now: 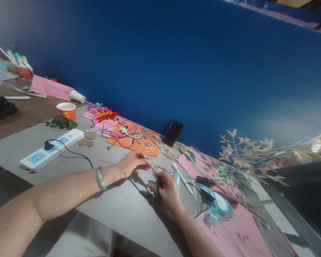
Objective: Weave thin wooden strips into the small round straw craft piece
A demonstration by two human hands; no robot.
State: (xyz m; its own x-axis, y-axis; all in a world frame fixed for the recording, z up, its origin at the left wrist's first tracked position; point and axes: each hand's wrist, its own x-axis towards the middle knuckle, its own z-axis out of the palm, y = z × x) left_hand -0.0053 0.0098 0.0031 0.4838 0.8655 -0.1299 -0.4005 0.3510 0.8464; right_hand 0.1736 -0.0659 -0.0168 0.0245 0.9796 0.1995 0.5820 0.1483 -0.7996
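Note:
Both hands meet over the middle of the grey tabletop. My left hand (135, 163), with a pale green bangle (101, 178) on its wrist, is closed in a pinch at a thin, light piece too small to name. Close beside it, my right hand (167, 191) curls its fingers round something dark, mostly hidden by the hand. Between the two sets of fingertips a small pale piece shows, its shape unclear. A black cord (135, 186) runs under the hands. Just right of my right hand lies a white marker-like pen (182, 178).
At left are a white power strip (52, 150), a paper cup (67, 111) and green leaves (61, 123). Behind lie colourful pipe cleaners (103, 113), orange paper (133, 141) and a leaning phone (173, 134). At right are a blue ribbon roll (222, 204) and dried stems (239, 146).

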